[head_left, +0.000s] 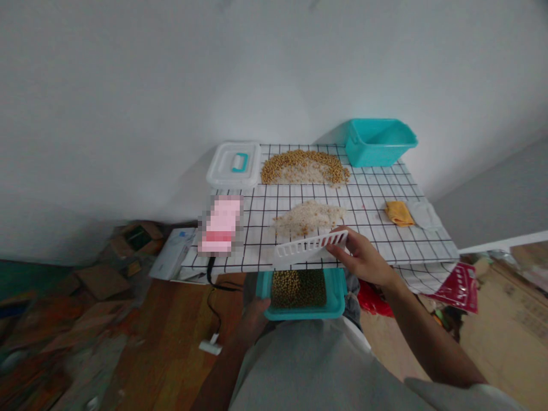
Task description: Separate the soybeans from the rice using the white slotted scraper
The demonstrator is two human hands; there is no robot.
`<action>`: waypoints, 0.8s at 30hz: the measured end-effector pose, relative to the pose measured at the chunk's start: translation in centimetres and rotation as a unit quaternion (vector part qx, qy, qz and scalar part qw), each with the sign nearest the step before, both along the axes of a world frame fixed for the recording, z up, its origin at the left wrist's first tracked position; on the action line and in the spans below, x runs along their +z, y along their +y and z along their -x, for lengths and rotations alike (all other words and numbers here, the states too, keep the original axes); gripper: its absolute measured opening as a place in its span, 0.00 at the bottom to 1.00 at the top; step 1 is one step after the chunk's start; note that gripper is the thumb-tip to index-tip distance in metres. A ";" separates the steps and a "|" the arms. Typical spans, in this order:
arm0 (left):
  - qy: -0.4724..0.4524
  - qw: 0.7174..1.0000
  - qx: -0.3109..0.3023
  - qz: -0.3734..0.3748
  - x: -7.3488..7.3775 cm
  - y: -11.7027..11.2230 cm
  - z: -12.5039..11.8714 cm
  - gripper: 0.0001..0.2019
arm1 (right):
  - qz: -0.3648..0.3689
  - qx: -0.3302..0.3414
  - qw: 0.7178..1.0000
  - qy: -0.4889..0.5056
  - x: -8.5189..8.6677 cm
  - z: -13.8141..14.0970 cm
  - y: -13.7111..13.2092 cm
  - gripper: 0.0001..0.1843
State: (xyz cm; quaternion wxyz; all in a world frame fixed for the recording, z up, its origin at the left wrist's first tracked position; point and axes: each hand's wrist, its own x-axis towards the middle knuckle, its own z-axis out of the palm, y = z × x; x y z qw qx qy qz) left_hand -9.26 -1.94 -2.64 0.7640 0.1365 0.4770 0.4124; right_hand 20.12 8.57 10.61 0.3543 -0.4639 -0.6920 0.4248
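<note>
My right hand (365,260) is closed on a white slotted plastic panel (309,248), holding it at the near edge of the table over a small teal tray (338,297) of brown beans. My left hand (257,319) grips that tray from below on its left side, against my body. On the white grid-patterned tablecloth (368,200) lie a pile of pale grains with a few beans (308,217) and, farther back, a bigger pile of beans and grains (303,166).
A teal tub (379,141) stands at the back right, a clear lidded box (234,164) at the back left. A yellow cloth (399,212) and clear bag (423,214) lie right. A pink blurred object (220,224) sits left. Cardboard boxes (107,274) clutter the floor.
</note>
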 end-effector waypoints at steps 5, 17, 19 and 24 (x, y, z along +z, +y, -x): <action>-0.011 1.000 0.014 0.004 0.0 -0.1 -0.2 0.10 | -0.013 -0.035 0.999 0.008 -0.9 1.6 0.5 0.11; -0.059 0.998 0.022 0.020 0.8 -0.2 -0.6 0.14 | -0.025 -0.074 0.997 0.013 -0.9 5.0 -1.2 0.10; -0.063 0.998 0.013 0.016 0.5 -0.1 -0.5 0.16 | -0.030 -0.082 0.996 0.011 -1.2 5.5 -0.8 0.10; -0.041 0.999 0.006 0.000 0.1 -0.1 0.1 0.19 | -0.039 -0.153 0.987 0.014 -1.4 5.6 1.4 0.13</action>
